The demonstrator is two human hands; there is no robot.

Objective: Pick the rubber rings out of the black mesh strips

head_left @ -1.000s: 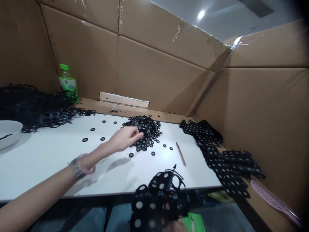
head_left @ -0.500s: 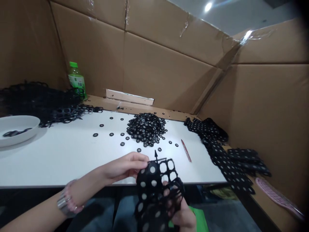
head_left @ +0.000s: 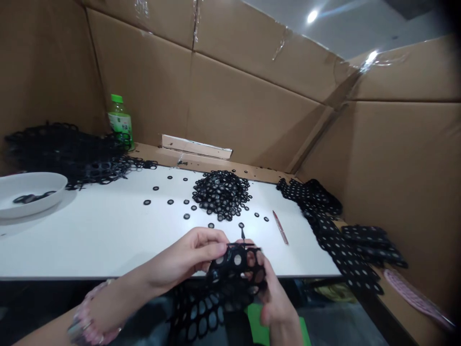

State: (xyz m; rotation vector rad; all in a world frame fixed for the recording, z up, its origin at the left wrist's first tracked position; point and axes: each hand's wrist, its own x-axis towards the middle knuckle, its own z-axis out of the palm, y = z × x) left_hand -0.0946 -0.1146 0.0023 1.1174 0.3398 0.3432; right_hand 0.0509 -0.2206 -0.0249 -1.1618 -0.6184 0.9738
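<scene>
A limp black sheet of joined rings [head_left: 234,269], several with pale round centres and others open, hangs over my lap in front of the table edge. My left hand [head_left: 190,254] pinches its upper left edge between thumb and fingers. From the right, my right hand [head_left: 275,293] grips the sheet, its fingers partly hidden behind the rings. A thin pointed tab [head_left: 243,234] sticks up from the sheet's top edge. Beyond my hands, a heap of small black rings [head_left: 221,192] with pale centres lies on the white table [head_left: 108,235], with several loose rings scattered around it.
A tangled black mesh pile [head_left: 72,149] and a white bowl [head_left: 39,209] with black pieces sit at left, near a green-capped bottle [head_left: 120,120]. To the right are a red pen [head_left: 280,227], dotted black sheets [head_left: 331,240] and a pink item [head_left: 414,295]. Cardboard walls [head_left: 245,105] enclose the table.
The sheet has been turned and bunched lower, with open mesh now hanging to the left below my left hand. My right hand has moved up to its right side.
</scene>
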